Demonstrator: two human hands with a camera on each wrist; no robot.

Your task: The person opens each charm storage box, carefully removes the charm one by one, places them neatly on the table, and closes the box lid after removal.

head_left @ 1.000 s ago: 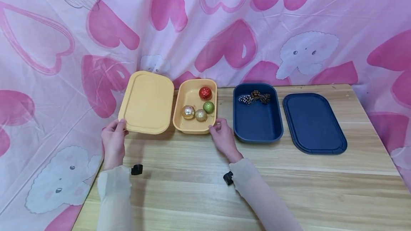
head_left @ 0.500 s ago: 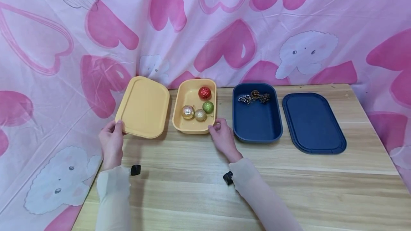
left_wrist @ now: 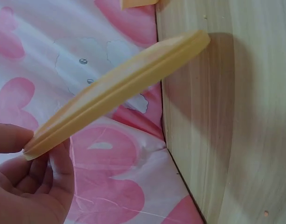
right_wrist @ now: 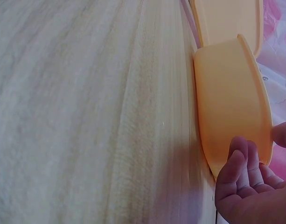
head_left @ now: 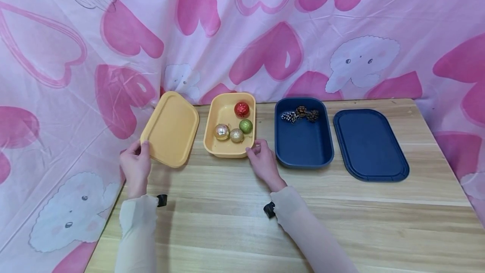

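Behind everything hangs a pink fabric backdrop (head_left: 227,66) printed with hearts and white fluffy animals. In front of it lies the pale wood-grain desk (head_left: 219,218). On this stands a deep navy rectangular box with rounded corners (head_left: 303,148), just to the right of my landmark, an open light-yellow rounded rectangular box (head_left: 217,111). Farther right of the yellow box, past the navy one, a flat navy lid with a raised rim (head_left: 373,144) lies on the desk.

I hold a flat light-yellow lid with rounded corners (head_left: 170,129) just left of the yellow box, tilted and apart from it. My hands are well apart: the left hand (head_left: 137,165) has the lid's near left corner clamped between thumb and fingers, while the right hand (head_left: 264,164) pinches the near right corner of the yellow box, thumb at its rim and fingers against its outside wall.

Inside the yellow box, a glittery red ball (head_left: 241,109) sits toward the back right, a shiny pink-gold ball (head_left: 222,132) toward the front left, a glittery gold ball (head_left: 236,135) beside that, and a glittery green ball (head_left: 245,126) by the right wall. Right of the yellow box, three brown pine cones (head_left: 301,112), one white-tipped, cluster at the navy box's back.
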